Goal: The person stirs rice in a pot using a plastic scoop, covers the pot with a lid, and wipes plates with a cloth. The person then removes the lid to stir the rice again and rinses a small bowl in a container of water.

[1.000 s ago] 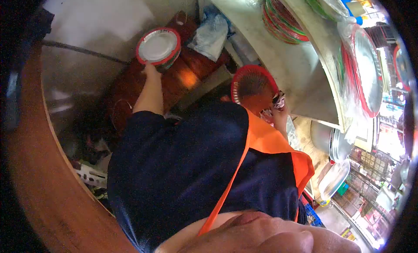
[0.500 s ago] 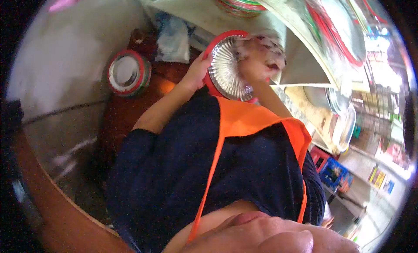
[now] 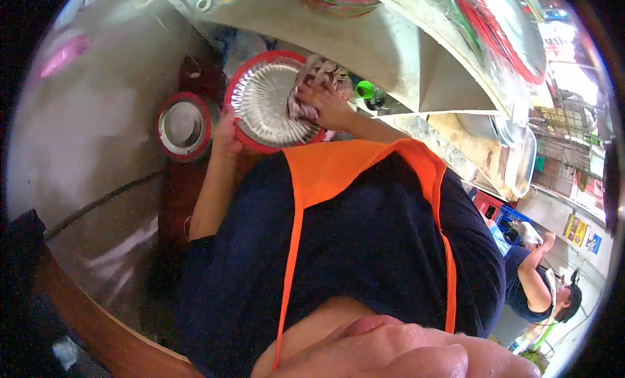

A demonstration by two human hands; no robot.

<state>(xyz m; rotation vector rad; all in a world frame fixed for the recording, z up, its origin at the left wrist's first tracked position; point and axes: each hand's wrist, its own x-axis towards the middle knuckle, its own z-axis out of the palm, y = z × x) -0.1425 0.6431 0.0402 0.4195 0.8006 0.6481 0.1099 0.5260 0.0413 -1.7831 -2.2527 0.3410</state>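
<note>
A round silver metal plate (image 3: 265,95) with fluted sides and a red rim is tilted in front of my chest. My left hand (image 3: 226,134) grips its rim at the left, with fingers partly hidden. On the plate's right side my right hand (image 3: 323,107) presses a crumpled, dark-and-pale patterned cloth (image 3: 323,71), fingers bent over it. To the left, a similar red-rimmed plate (image 3: 183,126) lies on a dark reddish-brown surface (image 3: 179,196), apparently on top of others. An orange apron (image 3: 332,176) hangs below my hands.
A pale shelf (image 3: 390,59) juts out above right, bearing plates with red and green edges (image 3: 342,2). A bottle with a green cap (image 3: 365,89) is right of the cloth. Metal trays (image 3: 491,134) stand farther right. Another person (image 3: 534,280) is at the lower right.
The plate has shifted left together with both my hands. My right hand and the cloth, blurred before, now show clearly on the plate's right side. Another person has come into view.
</note>
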